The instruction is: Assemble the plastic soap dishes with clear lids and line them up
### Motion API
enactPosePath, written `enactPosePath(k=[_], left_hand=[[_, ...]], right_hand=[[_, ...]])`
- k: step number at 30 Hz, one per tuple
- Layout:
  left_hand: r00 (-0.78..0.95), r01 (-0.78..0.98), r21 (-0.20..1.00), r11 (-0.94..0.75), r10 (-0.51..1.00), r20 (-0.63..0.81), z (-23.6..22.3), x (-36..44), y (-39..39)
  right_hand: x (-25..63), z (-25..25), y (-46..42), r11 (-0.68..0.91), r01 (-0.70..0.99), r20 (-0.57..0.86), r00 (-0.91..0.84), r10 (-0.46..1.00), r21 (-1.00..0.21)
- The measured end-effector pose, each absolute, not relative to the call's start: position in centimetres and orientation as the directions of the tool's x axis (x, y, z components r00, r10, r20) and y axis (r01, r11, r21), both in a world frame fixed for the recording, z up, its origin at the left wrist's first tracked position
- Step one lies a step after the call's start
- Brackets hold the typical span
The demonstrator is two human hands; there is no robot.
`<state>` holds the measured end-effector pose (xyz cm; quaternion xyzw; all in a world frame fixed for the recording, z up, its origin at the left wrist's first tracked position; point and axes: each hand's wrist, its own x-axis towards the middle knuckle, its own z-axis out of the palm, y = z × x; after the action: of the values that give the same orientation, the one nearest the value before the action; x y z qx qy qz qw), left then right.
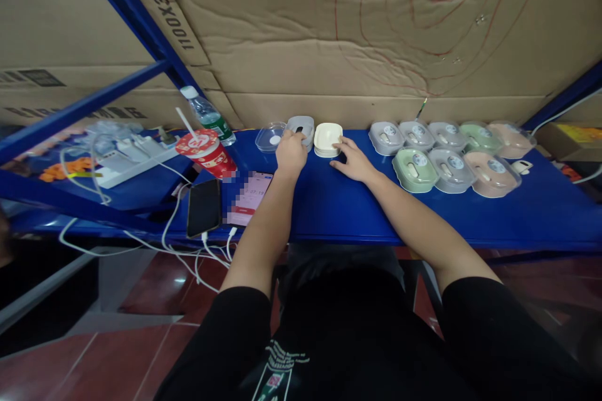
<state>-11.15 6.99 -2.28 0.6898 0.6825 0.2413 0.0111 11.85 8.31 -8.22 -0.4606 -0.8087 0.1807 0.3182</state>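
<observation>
My left hand (291, 151) is closed over the near left rim of a grey rounded box (308, 128). A small dark shape shows by its fingertips; I cannot make out what it is. Just to the right stands a cream rounded box (328, 132), which looks like stacked shallow parts. My right hand (352, 160) touches its right side with the fingertips, thumb and fingers apart. A clear plastic lid (271, 137) with a round white sticker lies left of the grey box.
Several lidded boxes, including a green one (414, 170) and a pink one (493, 174), stand at right on the blue table (338, 213). At left are a red cup (207, 153), a water bottle (211, 118), a black phone (204, 208), a lit phone (251, 197) and white cables. Cardboard (282, 44) stands behind.
</observation>
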Motion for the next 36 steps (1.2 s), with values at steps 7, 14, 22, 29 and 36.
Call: enactPosePath(k=[7, 14, 22, 29, 36], left_hand=[[-0.054, 0.942, 0.332, -0.052, 0.952, 0.302, -2.4, -11.2, 7.0], [-0.073, 0.940, 0.340, -0.030, 0.955, 0.286, -2.4, -11.1, 7.0], [-0.098, 0.883, 0.458, -0.100, 0.916, 0.389, -2.7, -11.1, 7.3], [-0.039, 0.813, 0.504, -0.290, 0.837, 0.545, -3.2, -10.7, 7.5], [0.014, 0.784, 0.498, -0.371, 0.812, 0.583, -3.2, -10.3, 7.5]], right_hand=[[11.8, -8.3, 8.4, 0.501, 0.630, 0.339, -0.369, 0.866, -0.593], [11.7, -7.9, 8.1, 0.490, 0.661, 0.323, -0.368, 0.872, -0.568], [12.4, -5.4, 6.8, 0.353, 0.865, 0.405, -0.198, 0.893, -0.357], [15.3, -5.0, 7.2, 0.037, 0.972, 0.382, 0.056, 0.923, -0.231], [14.6, -4.8, 6.5, 0.114, 0.970, 0.418, -0.013, 0.908, -0.217]])
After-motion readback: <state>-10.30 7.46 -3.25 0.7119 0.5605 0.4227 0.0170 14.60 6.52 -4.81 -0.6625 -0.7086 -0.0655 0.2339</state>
